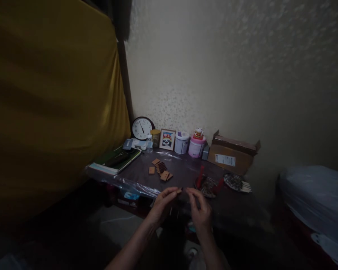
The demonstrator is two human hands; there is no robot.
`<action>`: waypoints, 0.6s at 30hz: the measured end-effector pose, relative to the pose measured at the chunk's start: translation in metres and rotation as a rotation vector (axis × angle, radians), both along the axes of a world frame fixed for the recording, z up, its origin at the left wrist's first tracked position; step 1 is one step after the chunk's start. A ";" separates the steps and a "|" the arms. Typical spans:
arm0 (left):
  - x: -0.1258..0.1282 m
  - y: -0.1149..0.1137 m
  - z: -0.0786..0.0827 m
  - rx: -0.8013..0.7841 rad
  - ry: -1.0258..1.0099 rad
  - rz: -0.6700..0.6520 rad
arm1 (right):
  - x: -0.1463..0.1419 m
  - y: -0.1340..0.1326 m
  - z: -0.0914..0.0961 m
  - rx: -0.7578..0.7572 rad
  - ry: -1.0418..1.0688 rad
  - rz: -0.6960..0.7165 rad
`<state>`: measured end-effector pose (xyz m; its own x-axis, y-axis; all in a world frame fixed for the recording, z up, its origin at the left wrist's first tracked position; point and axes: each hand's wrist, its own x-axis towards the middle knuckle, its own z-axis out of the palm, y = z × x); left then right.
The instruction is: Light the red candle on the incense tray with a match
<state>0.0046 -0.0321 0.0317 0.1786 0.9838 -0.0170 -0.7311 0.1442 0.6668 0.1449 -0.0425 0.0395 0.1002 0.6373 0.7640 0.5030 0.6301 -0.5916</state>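
the left hand (163,204) pinches a small flat tan piece (179,191) between thumb and fingers. the right hand (201,210) is just beside it, with thumb and fingers bent close together; i cannot tell if they hold something. both hands are at the near edge of the dark table with clear plastic cover (183,165), and this plastic hangs over the edge on the left side.

beyond the hands lies a loose group of tan and dark brown square pieces (164,175). there is open table surface between this group and the back row, and also on its right, until the round dish with dark small contents and red upright parts (207,186). near that dish, an oval patterned plate (232,182) has thin white sticks at its right side.

at the back, the white cylindrical tub (181,143) and the pink cylindrical tub (196,147) have lids on, so their contents are hidden. the brown cardboard box (242,159) has raised flaps; its inside is not visible.
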 end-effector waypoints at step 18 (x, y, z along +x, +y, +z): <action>0.003 -0.010 0.013 0.010 0.011 0.005 | 0.002 -0.011 0.012 0.112 0.014 -0.054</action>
